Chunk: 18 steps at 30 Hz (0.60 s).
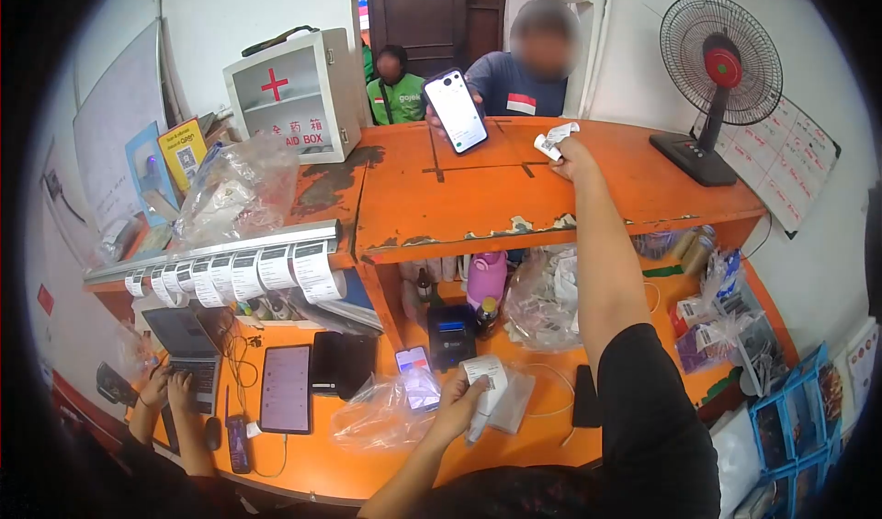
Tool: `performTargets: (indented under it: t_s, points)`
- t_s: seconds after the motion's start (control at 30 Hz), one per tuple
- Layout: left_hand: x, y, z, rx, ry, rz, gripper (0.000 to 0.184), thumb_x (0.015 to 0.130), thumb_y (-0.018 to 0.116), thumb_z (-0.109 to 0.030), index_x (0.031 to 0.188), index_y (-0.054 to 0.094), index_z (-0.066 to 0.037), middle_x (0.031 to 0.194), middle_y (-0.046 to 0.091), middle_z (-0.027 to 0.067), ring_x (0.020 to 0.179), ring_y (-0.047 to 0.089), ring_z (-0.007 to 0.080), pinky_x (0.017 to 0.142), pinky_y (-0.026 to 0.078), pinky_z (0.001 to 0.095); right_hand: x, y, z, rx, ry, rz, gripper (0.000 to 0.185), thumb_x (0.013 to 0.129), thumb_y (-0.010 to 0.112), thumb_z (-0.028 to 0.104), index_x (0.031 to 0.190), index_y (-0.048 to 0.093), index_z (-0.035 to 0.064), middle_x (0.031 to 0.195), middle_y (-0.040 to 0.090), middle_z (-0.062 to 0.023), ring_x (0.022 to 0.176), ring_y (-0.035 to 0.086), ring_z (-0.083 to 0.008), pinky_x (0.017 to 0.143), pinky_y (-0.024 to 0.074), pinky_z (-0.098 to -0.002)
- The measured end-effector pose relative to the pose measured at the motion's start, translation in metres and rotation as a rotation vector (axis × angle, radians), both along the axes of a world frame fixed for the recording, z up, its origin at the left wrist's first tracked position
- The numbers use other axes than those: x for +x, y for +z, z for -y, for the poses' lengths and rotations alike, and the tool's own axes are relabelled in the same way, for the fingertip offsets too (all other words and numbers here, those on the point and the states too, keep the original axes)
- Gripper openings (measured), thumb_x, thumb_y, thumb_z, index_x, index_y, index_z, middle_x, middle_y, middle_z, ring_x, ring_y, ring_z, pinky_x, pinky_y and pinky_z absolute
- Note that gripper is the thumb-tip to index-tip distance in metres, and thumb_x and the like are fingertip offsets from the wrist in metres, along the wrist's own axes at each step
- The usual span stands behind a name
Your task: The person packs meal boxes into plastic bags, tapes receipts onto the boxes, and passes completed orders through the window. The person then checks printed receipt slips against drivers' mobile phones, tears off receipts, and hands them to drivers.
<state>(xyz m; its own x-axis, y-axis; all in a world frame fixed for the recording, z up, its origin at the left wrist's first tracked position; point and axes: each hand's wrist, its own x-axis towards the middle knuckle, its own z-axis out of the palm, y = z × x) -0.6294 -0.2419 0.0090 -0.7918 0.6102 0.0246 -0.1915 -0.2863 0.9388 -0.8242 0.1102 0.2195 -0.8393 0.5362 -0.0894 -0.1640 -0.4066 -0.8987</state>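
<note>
My right hand reaches over the orange counter, closed on a curled paper receipt. Lower down, above the desk, my left hand pinches another receipt between thumb and fingers. Beside that receipt is a translucent plastic sleeve; whether my left hand grips it too I cannot tell. A lit smartphone lies just behind my left hand, partly on a clear plastic bag. Across the counter, a person at the window holds up a phone with its screen facing me.
A co-worker's hands rest at a laptop on the left. A tablet lies on the desk. Receipts hang from a metal rail. A first-aid box and fan stand on the counter.
</note>
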Motion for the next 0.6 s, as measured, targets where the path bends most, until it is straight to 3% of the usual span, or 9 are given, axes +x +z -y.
performTargets:
  t_s: [0.07,0.2,0.4,0.47,0.6]
  points:
    - [0.000,-0.004,-0.002,0.085,-0.002,-0.104,0.027,0.085,0.048,-0.002,0.113,0.045,-0.001,0.096,0.057,0.0043,0.088,0.053,0.0092,0.076,0.042,0.0230,0.000,0.000,0.003,0.030,0.001,0.012,0.018,0.082,0.032,0.000,0.096,0.041,0.0060,0.081,0.053,-0.0089,0.052,0.046,-0.0107,0.033,0.0226,-0.0203]
    - [0.007,0.004,-0.004,0.130,-0.012,-0.072,0.032,0.086,0.045,0.000,0.117,0.038,-0.002,0.098,0.055,0.0056,0.090,0.052,0.0100,0.078,0.041,0.0233,-0.005,-0.002,0.001,0.026,-0.022,0.047,0.018,0.082,0.032,0.000,0.097,0.041,0.0053,0.083,0.053,-0.0089,0.054,0.048,-0.0112,0.033,0.0226,-0.0200]
    - [0.014,0.011,-0.004,0.091,-0.061,-0.127,0.041,0.085,0.041,0.004,0.123,0.029,-0.003,0.106,0.051,0.0084,0.095,0.051,0.0138,0.081,0.041,0.0247,-0.009,-0.005,-0.004,0.038,0.041,0.018,0.019,0.083,0.032,0.001,0.099,0.041,0.0056,0.082,0.053,-0.0078,0.057,0.049,-0.0110,0.033,0.0232,-0.0206]
    - [0.023,0.027,-0.004,0.128,0.096,-0.160,0.057,0.082,0.041,0.008,0.133,0.016,-0.005,0.108,0.049,0.0109,0.095,0.052,0.0154,0.083,0.040,0.0268,-0.007,-0.002,-0.001,0.108,0.034,0.030,0.019,0.083,0.032,0.002,0.098,0.042,0.0071,0.082,0.053,-0.0069,0.057,0.049,-0.0109,0.033,0.0232,-0.0203]
    - [0.023,0.046,-0.004,0.180,0.155,-0.164,0.062,0.080,0.040,0.010,0.135,0.016,-0.004,0.115,0.044,0.0130,0.102,0.047,0.0180,0.087,0.037,0.0267,-0.007,-0.003,0.004,0.089,0.023,0.013,0.016,0.083,0.034,0.004,0.096,0.043,0.0083,0.080,0.053,-0.0061,0.055,0.048,-0.0105,0.033,0.0229,-0.0199]
